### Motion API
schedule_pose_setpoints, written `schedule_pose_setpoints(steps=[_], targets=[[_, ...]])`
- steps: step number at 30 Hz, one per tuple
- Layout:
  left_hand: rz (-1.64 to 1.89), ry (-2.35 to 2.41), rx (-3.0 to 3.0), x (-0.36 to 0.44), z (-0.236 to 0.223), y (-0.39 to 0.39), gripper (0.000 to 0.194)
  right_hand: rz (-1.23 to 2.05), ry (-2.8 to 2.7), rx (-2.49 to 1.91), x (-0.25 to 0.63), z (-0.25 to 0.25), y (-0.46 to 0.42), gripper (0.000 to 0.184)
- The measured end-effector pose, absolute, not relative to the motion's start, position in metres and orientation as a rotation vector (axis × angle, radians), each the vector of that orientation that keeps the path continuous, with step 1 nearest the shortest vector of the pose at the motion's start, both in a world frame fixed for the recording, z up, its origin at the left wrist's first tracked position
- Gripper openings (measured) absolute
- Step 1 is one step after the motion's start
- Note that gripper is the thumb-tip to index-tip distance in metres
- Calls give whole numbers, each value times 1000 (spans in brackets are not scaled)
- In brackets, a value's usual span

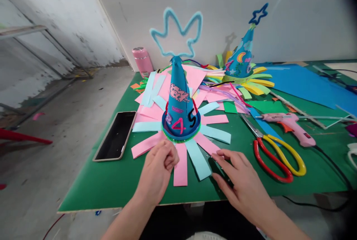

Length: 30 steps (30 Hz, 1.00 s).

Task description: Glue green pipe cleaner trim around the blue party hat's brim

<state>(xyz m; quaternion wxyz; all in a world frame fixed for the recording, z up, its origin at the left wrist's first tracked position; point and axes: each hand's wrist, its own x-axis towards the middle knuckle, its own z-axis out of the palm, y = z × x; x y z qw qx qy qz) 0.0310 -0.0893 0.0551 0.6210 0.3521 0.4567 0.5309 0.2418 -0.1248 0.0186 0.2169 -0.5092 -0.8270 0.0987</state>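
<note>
A blue paper cone hat (pixel 180 104) stands upright on the green table (pixel 111 180), topped by a light-blue pipe-cleaner leaf shape (pixel 176 31) and ringed by pink and light-blue paper strips (pixel 195 154). My left hand (pixel 158 167) is curled closed at the near edge of the strips, fingers pinched together; what they hold is hidden. My right hand (pixel 240 180) lies to the right with fingers stretched out, fingertips touching a pink strip and the table.
A phone (pixel 115 136) lies left of the hat. Red-and-yellow scissors (pixel 276 154) and a pink glue gun (pixel 290 124) lie to the right. A second decorated cone hat (pixel 242 59), a pink bottle (pixel 142 61), blue sheets (pixel 304 83) and paper scraps sit behind.
</note>
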Motion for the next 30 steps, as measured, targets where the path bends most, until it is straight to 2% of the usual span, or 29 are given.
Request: schedule_pose_setpoints(steps=[9, 17, 24, 30], targets=[[1027, 1137, 1181, 46, 24, -75, 27, 285, -2181, -1461, 263, 7, -137, 8], [972, 1170, 1292, 39, 26, -67, 28, 500, -2097, -1471, 276, 21, -114, 9], [920, 1196, 1373, 33, 27, -77, 27, 184, -1901, -1687, 301, 60, -43, 14], [876, 1200, 1394, 28, 28, -83, 27, 80, -1775, -1777, 311, 61, 41, 22]])
